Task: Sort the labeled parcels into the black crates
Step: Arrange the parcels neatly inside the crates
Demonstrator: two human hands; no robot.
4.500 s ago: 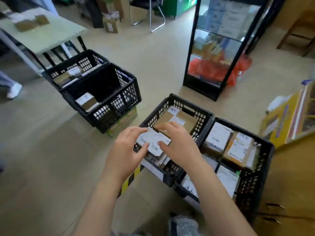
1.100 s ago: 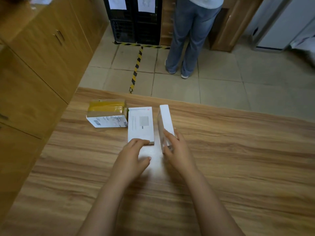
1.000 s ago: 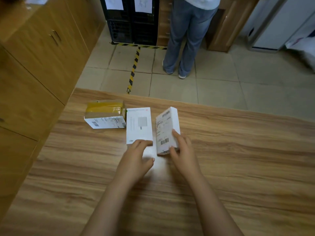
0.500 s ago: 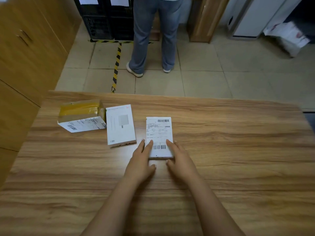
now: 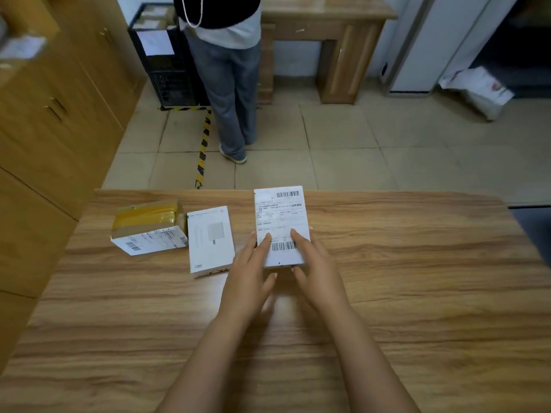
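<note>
Head view: a white rectangular cardboard parcel [image 5: 280,217] bearing a barcoded shipping label is held over a wooden table [image 5: 417,293]. Its near end is pinched by the left hand [image 5: 250,272] and the right hand [image 5: 317,269], with fingers laid on the label and thumbs beneath.

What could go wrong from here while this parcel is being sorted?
1. The left hand and right hand grip only the near end of the labelled parcel, so it might slip.
2. Their fingers overlap the label beside the lower barcode, which may cause a misread.
3. A standing person is at the black crate; a collision seems possible.
</note>
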